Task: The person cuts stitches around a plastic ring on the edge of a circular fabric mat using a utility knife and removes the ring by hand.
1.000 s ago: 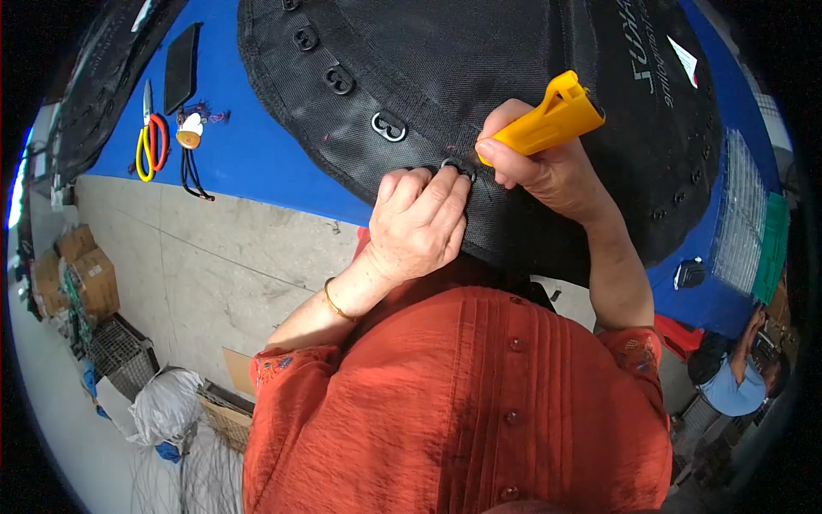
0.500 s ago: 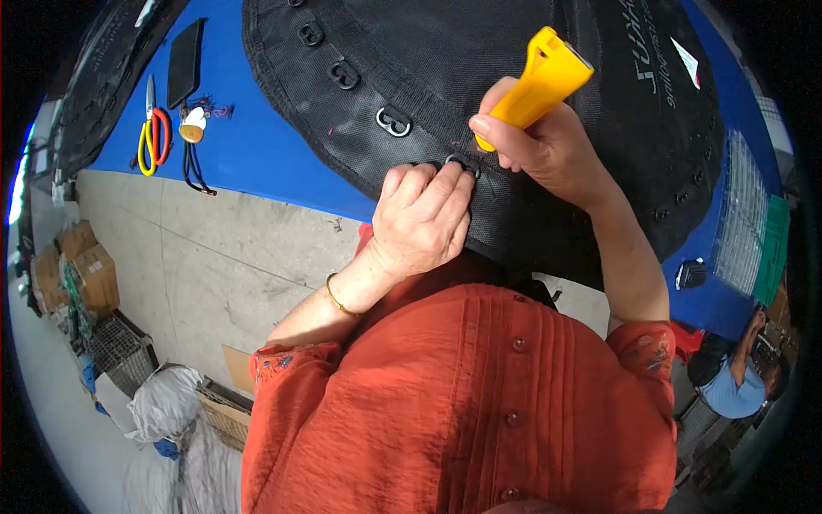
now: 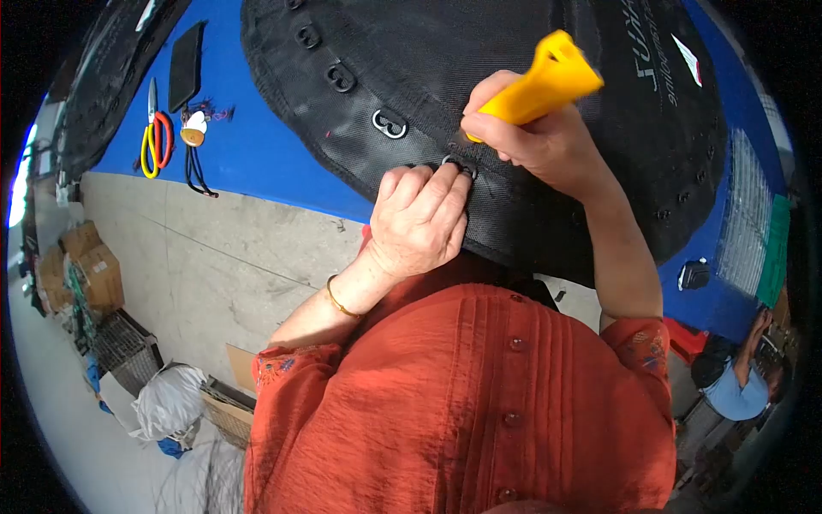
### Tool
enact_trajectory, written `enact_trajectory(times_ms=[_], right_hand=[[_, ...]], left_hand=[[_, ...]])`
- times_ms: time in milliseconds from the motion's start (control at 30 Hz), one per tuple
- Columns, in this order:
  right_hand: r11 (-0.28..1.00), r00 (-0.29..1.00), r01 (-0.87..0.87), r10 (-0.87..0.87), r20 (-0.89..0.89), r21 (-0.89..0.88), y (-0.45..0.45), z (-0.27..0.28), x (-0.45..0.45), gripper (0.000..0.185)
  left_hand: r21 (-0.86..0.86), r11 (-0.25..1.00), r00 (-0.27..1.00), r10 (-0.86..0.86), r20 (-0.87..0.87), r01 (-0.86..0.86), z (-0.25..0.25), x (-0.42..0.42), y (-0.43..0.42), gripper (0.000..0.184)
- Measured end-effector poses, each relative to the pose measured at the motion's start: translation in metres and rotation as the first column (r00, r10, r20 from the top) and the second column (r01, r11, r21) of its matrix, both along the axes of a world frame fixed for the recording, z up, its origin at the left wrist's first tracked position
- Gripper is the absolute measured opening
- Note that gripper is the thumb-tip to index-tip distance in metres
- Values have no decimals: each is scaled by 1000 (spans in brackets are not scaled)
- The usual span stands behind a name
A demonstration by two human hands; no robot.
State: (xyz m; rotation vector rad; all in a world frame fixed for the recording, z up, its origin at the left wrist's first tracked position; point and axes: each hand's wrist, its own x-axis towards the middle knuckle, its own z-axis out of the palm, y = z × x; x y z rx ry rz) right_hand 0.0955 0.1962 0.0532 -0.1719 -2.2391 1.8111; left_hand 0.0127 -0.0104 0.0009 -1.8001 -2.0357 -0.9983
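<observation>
A black trampoline mat (image 3: 514,51) with metal rings sewn along its curved edge lies in front of me. My left hand (image 3: 421,210) presses down on that edge, its fingers curled over a metal ring (image 3: 449,160). Another ring (image 3: 390,124), pale and bare, shows just left of it. My right hand (image 3: 539,141) is closed around a yellow-handled tool (image 3: 544,90), tilted with its thick end up and to the right. The tool's lower end is close to the mat by the ring under my left fingers; its tip is too hidden to make out.
On the blue tabletop (image 3: 257,167) at left lie scissors (image 3: 154,137), a black phone-like slab (image 3: 186,64) and a small corded trinket (image 3: 195,128). A small black case (image 3: 694,274) sits at right. Cardboard boxes (image 3: 94,274) stand on the floor; a person (image 3: 736,385) is at far right.
The lower end of the yellow-handled tool has shifted slightly left, while its upper end has swung a little right and down. My left hand stays over the ring.
</observation>
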Motion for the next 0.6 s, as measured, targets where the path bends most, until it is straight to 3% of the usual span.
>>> enact_trajectory(times_ms=[33,100,167,233,267,400,467,500,600], right_hand=[[1000,1000,1,-1,-1,0,4,-3,0,11],[964,956,28,52,-290,264,14,-10,-3,19],[975,960,-20,80,-268,220,19,2,6,26],[996,993,-52,59,100,-67,18,20,17,28],[996,991,-62,69,118,-62,20,19,19,31],[997,995,-79,80,62,-22,24,16,16,38],[982,997,-35,46,-54,184,26,9,15,38],[982,998,-34,45,-54,184,25,7,15,38],[988,996,81,-76,-43,134,14,8,13,21]], left_hand=[[2,1000,1000,2,2,-2,0,0,0,45],[2,1000,1000,1,-5,-1,0,0,0,45],[-1,1000,1000,1,-15,-1,0,-1,-1,46],[-6,1000,1000,-6,-15,5,0,-1,-1,46],[-6,1000,1000,-6,-15,6,1,-1,-1,46],[-14,1000,1000,-5,-17,5,1,-2,-1,47],[-13,1000,1000,-5,-18,5,0,-2,-1,47],[-11,1000,1000,-1,-24,0,0,-2,-1,47],[-13,1000,1000,1,-27,-1,0,-2,-1,48]])
